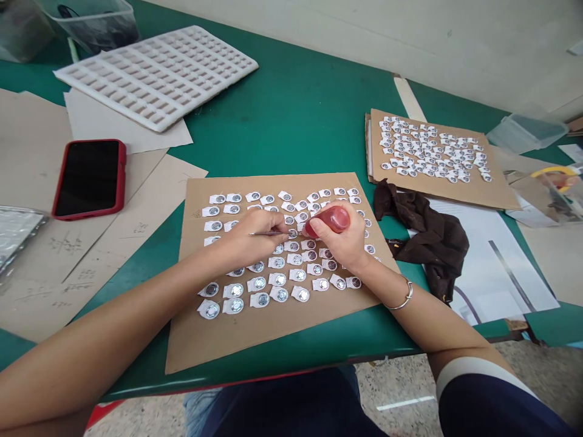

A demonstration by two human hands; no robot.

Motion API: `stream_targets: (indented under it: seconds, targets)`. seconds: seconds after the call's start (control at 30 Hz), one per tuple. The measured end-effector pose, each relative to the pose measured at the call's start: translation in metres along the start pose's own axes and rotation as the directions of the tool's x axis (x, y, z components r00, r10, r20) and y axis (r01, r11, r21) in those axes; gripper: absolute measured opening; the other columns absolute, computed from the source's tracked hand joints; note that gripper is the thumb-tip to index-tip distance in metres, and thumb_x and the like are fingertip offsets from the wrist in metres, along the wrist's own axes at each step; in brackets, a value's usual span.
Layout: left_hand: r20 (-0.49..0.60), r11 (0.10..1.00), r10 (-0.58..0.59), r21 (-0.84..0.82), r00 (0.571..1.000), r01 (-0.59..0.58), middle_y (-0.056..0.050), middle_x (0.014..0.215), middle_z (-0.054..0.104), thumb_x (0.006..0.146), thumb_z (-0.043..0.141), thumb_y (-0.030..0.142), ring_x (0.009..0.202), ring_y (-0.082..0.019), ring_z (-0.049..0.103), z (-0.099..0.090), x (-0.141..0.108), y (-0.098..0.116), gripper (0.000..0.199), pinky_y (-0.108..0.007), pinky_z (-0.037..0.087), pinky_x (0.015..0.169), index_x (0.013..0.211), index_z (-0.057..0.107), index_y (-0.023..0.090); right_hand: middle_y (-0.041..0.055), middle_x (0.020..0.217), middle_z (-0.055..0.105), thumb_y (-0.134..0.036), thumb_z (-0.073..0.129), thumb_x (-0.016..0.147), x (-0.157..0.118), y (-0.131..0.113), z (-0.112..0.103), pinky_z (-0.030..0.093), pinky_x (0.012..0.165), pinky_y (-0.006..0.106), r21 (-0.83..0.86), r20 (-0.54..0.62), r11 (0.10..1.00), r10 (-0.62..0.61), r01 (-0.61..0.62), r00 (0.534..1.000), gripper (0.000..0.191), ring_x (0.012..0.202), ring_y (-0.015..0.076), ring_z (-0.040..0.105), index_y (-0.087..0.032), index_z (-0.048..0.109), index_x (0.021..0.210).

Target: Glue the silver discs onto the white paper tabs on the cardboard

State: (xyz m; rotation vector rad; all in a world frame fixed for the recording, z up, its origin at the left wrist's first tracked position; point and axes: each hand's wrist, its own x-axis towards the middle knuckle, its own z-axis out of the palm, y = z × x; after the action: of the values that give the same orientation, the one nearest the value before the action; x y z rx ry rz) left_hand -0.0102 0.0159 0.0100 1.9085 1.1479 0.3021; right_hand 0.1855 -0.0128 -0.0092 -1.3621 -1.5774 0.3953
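Note:
A brown cardboard sheet (204, 340) lies on the green table in front of me, bearing rows of small white tabs with round metallic centres (301, 294). My right hand (344, 237) is wrapped round a red squeeze bottle (336, 218), tilted with its tip down toward a tab near the middle of the sheet. Just left of it, my left hand (262, 233) pinches a thin metal tool (264, 233), whose end comes close to the same tab. The fingers of both hands nearly meet and cover some of the tabs.
At the right, a second cardboard (432, 185) carries many similar tabs, with a dark brown cloth (428, 230) below it. A white gridded tray (159, 76) sits at the back left. A red-cased phone (90, 179) rests on cardboard at the left. Plastic containers (528, 130) stand far right.

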Motion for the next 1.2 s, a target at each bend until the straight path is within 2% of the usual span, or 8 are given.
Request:
stream_targets:
  seconds: [0.3,1.2]
  targets:
    - [-0.021,0.999,0.022,0.037,1.0,-0.021,0.003,0.066,0.062,0.076,0.053,0.028,0.059,-0.011,0.055,-0.0009,0.0005,0.0006,0.013,-0.023,0.038,0.052,0.07,0.062,0.02,-0.0017,0.076,0.061,-0.039,0.07,0.065,0.0012,0.0012,0.0003,0.049,0.067,0.03,0.0,0.003,1.0,-0.011,0.011,1.0,0.028,0.069,0.0129,0.058,-0.022,0.053,0.081]
    - [-0.013,0.999,-0.002,-0.051,1.0,0.001,0.0,0.065,0.061,0.075,0.054,0.03,0.057,-0.011,0.052,-0.0003,0.0025,-0.0046,0.015,-0.023,0.037,0.05,0.071,0.062,0.018,-0.0006,0.078,0.06,-0.041,0.067,0.067,-0.001,-0.0026,-0.0006,0.05,0.067,0.033,-0.002,0.034,1.0,-0.011,0.011,0.999,0.028,0.07,0.0142,0.058,-0.023,0.053,0.082]
